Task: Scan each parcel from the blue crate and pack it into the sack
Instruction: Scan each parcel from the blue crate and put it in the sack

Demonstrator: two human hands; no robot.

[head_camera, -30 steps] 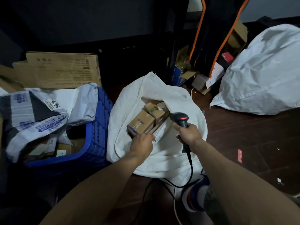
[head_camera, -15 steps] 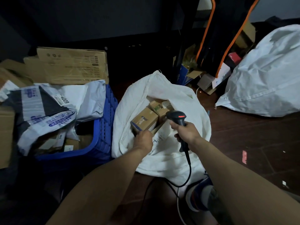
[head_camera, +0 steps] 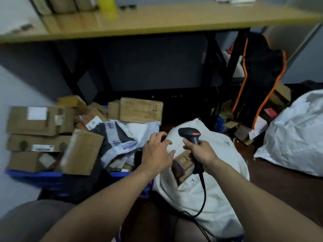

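Observation:
My right hand [head_camera: 202, 151] grips the black corded barcode scanner [head_camera: 191, 136] above the open white sack [head_camera: 201, 193]. A brown box parcel [head_camera: 183, 165] lies in the sack's mouth, below the scanner. My left hand [head_camera: 157, 151] hovers with fingers spread and empty, between the sack and the blue crate [head_camera: 35, 174]. The crate at the left is piled with cardboard boxes [head_camera: 82, 151] and grey and white mailer bags [head_camera: 120, 140].
A wooden shelf [head_camera: 157, 20] on a black frame runs overhead. A second full white sack [head_camera: 295, 135] lies at the right on the dark floor. A black and orange bag [head_camera: 258, 81] leans against the frame, with small boxes at its foot. My knees are at the bottom.
My left hand has let go of the brown box in the sack and moved up and left towards the crate. The view has tilted up, showing the shelf.

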